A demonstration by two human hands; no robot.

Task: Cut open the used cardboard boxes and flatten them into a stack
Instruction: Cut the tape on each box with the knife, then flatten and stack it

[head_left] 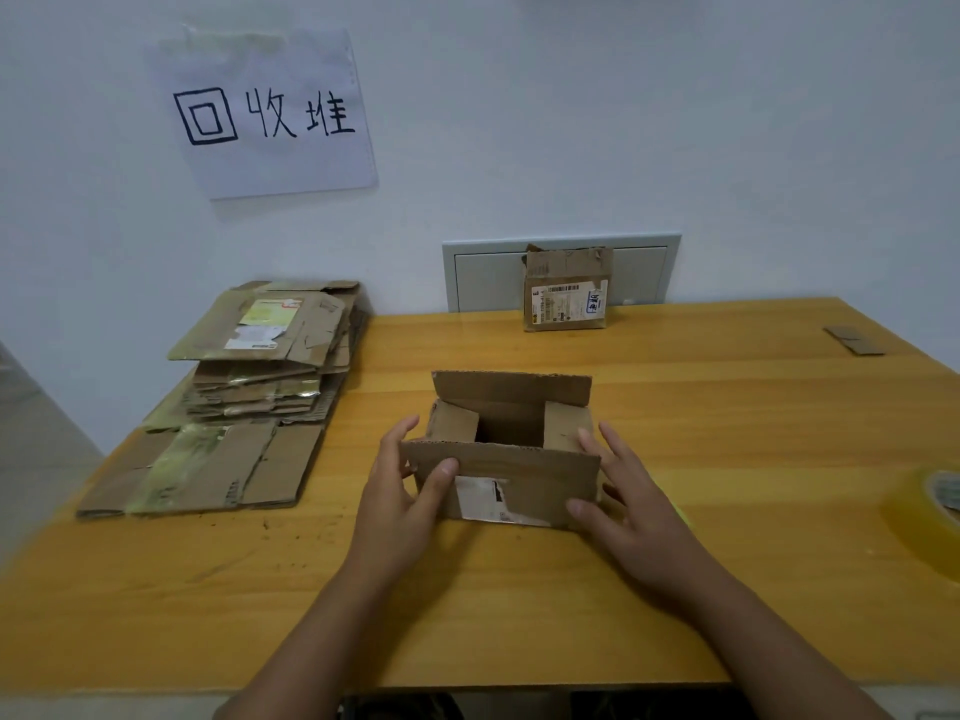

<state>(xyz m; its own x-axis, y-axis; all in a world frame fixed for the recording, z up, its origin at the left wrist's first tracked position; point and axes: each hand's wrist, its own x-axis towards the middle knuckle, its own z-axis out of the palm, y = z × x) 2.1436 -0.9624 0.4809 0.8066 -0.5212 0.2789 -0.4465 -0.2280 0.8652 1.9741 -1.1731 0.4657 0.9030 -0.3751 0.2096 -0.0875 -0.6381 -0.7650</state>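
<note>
Two hands at open box (511,449), mid-desk (675,589). I see left hand (405,491) grasping near flap, thumb over it; right hand (623,501) fingers straight, pressing box side. Box bottom hidden. Tape roll (930,517) cut off at right edge. Flattened stack (249,397) at left edge; bare desk between.

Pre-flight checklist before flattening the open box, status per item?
1. Top flaps of open box open: ok.
2. Left hand grips the near-left corner: ok.
3. Right hand on the right side, fingers straight: ok.
4. Bottom seam cut: cannot tell, hidden.
5. Flattened stack ready at left on the table: ok.
6. Cutting tool within reach: not ok, none in view.
</note>
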